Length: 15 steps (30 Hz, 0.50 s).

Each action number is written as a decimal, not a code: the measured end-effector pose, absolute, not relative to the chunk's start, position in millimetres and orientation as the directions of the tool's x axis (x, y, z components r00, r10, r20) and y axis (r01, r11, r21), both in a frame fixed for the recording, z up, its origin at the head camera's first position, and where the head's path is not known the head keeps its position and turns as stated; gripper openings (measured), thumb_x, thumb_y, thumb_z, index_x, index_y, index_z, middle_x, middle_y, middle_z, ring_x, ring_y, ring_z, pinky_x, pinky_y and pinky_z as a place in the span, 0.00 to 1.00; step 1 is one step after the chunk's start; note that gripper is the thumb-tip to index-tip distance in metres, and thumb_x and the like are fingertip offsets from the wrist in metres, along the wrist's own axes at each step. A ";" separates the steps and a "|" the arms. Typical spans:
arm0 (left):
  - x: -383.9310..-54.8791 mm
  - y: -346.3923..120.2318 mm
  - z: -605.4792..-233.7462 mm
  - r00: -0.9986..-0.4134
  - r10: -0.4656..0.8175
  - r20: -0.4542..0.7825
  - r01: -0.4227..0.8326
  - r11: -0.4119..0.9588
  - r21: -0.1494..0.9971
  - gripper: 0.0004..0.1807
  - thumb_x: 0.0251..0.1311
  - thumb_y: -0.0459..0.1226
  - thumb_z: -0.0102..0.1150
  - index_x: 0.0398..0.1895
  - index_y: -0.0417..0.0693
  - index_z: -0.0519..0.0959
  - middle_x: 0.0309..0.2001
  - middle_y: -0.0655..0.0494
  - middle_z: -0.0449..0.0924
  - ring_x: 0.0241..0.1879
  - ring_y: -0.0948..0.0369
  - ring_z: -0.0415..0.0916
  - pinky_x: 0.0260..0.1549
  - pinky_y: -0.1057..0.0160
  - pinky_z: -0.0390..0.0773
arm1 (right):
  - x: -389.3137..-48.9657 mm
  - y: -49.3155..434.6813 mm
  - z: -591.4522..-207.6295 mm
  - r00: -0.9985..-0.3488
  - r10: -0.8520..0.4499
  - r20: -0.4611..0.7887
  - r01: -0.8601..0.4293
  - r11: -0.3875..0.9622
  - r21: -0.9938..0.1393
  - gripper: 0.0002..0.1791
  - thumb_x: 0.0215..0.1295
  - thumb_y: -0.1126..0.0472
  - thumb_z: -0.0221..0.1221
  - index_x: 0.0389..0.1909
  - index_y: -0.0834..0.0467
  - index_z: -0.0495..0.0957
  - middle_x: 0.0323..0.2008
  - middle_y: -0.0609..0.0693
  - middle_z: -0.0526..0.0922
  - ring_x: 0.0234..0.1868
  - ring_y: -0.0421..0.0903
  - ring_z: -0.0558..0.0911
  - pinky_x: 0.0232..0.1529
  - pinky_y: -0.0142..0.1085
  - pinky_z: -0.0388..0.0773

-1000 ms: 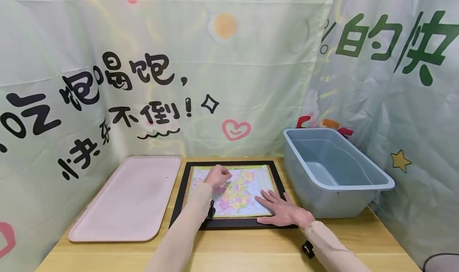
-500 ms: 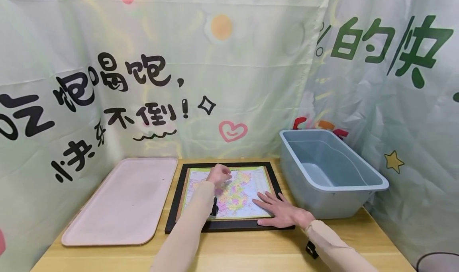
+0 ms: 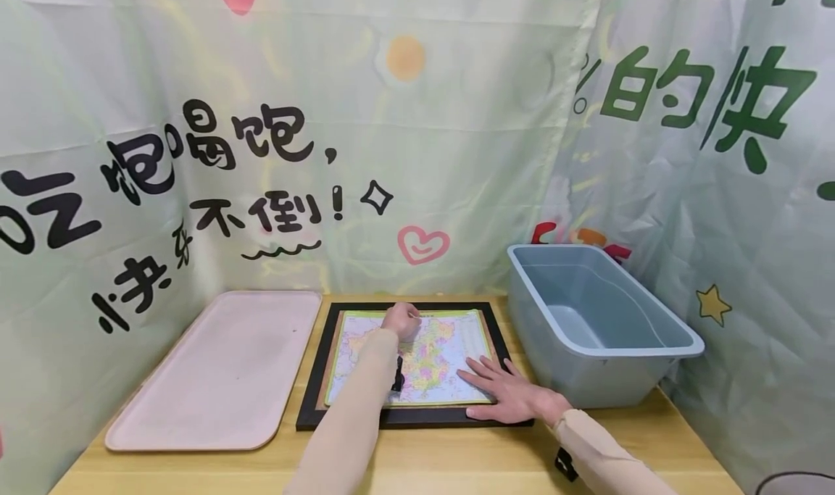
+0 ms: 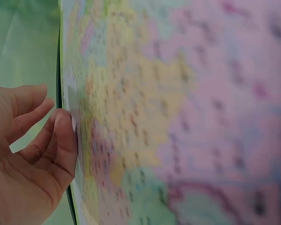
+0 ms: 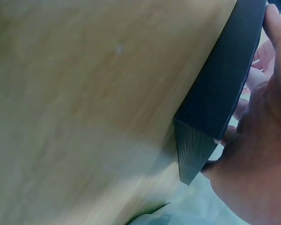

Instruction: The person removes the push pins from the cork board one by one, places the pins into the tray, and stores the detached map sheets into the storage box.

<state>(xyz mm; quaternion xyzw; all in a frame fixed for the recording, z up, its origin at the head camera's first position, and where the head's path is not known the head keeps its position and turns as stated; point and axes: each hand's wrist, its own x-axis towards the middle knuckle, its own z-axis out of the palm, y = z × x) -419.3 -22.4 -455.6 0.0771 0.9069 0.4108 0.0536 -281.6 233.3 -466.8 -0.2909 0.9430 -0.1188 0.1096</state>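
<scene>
A colourful printed map [image 3: 450,357] lies on a brown board inside a black frame [image 3: 424,419] on the table. Over the map's upper middle is my left hand [image 3: 402,322], fingers curled and thumb near the index finger. In the left wrist view the curled fingers [image 4: 65,145] touch the map surface; I see nothing held between thumb and index finger. My right hand [image 3: 512,393] rests flat with fingers spread across the frame's lower right corner and the map. The right wrist view shows its thumb [image 5: 272,23] along the frame's black edge.
A pale pink tray [image 3: 215,372] lies left of the frame. To the right stands a deep blue-grey plastic bin [image 3: 587,368]. A printed curtain [image 3: 457,154] hangs behind and at both sides of the wooden table [image 3: 417,462].
My left hand has shifted slightly over the map and stays with its fingers curled. The right hand keeps its place on the frame's corner. The head view has shifted a little.
</scene>
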 end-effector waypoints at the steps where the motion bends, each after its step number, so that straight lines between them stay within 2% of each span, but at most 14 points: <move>1: -419.7 -22.2 -455.5 -0.982 0.185 -0.029 0.102 0.658 0.746 0.13 0.68 0.37 0.56 0.52 0.43 0.80 0.52 0.44 0.80 0.51 0.48 0.77 0.45 0.50 0.79 | -282.0 232.5 -467.1 -0.806 -0.575 -0.137 -0.523 0.802 -0.288 0.41 0.68 0.29 0.46 0.76 0.43 0.54 0.78 0.51 0.49 0.78 0.58 0.47 0.70 0.67 0.38; 4: -420.5 -19.9 -454.0 -0.981 0.192 -0.031 0.109 0.672 0.732 0.15 0.70 0.36 0.53 0.55 0.40 0.79 0.54 0.44 0.79 0.54 0.47 0.76 0.50 0.50 0.77 | -283.1 231.3 -466.3 -0.805 -0.578 -0.135 -0.527 0.801 -0.285 0.41 0.68 0.30 0.47 0.76 0.44 0.55 0.78 0.52 0.50 0.78 0.59 0.48 0.70 0.68 0.39; 8: -422.7 -14.6 -451.9 -0.983 0.181 -0.026 0.107 0.687 0.719 0.14 0.71 0.35 0.51 0.55 0.40 0.79 0.55 0.44 0.79 0.55 0.48 0.76 0.52 0.49 0.77 | -283.0 231.8 -463.6 -0.806 -0.577 -0.131 -0.526 0.800 -0.289 0.41 0.68 0.30 0.47 0.76 0.45 0.55 0.78 0.53 0.50 0.78 0.60 0.48 0.70 0.68 0.39; 12: -427.4 -11.3 -453.0 -0.990 0.134 -0.033 0.071 0.700 0.711 0.13 0.70 0.34 0.50 0.50 0.43 0.81 0.50 0.46 0.81 0.47 0.51 0.79 0.46 0.51 0.79 | -281.9 230.7 -462.2 -0.808 -0.573 -0.135 -0.520 0.802 -0.293 0.41 0.67 0.30 0.47 0.76 0.44 0.55 0.78 0.52 0.50 0.78 0.59 0.48 0.70 0.68 0.39; 15: -432.3 -9.4 -457.5 -0.994 0.101 -0.048 0.037 0.703 0.710 0.10 0.69 0.35 0.51 0.40 0.46 0.83 0.42 0.49 0.83 0.37 0.54 0.79 0.36 0.53 0.78 | -280.8 230.2 -463.5 -0.805 -0.577 -0.141 -0.523 0.801 -0.292 0.41 0.67 0.29 0.47 0.76 0.44 0.55 0.78 0.52 0.50 0.78 0.60 0.48 0.70 0.68 0.39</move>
